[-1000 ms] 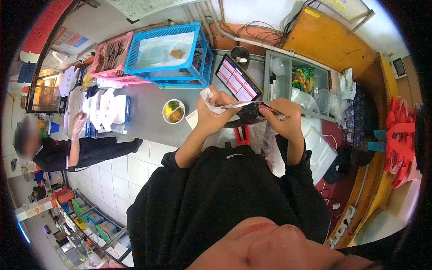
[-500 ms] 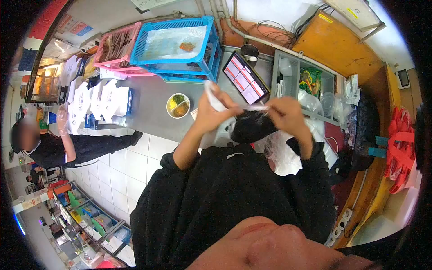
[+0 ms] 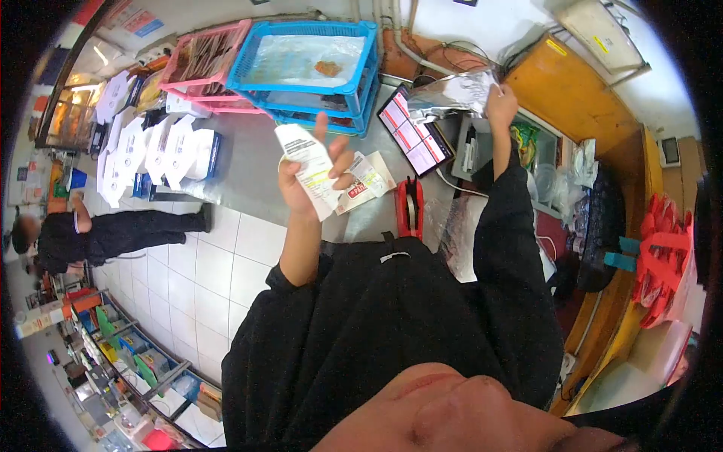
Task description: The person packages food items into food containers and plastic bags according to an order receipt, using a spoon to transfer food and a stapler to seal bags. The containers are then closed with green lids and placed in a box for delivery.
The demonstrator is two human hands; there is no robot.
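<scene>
A printed receipt [image 3: 307,164] is held in my left hand [image 3: 305,184], thumb against it and some fingers spread over the counter. Beside that hand, a cream paper with a red printed label [image 3: 365,187] lies on the counter. My right hand [image 3: 501,107] is raised at the back right, its fingers closed on the edge of a shiny, silvery plastic bag [image 3: 452,96]. The bag hangs partly over the tablet [image 3: 410,128] and the grey bin. Close to my body lies a red tape dispenser [image 3: 410,207].
Blue stacked baskets [image 3: 301,64] and a pink basket [image 3: 199,68] stand at the back left. White folded boxes [image 3: 139,154] line the counter's left end. A grey divided bin [image 3: 527,135] holds packets. Another person [image 3: 113,233] stands at left.
My right hand has moved up and back, now with the silvery bag. The black bag has left the spot before my body, exposing the red dispenser. My left hand has shifted left; the food bowl is no longer visible.
</scene>
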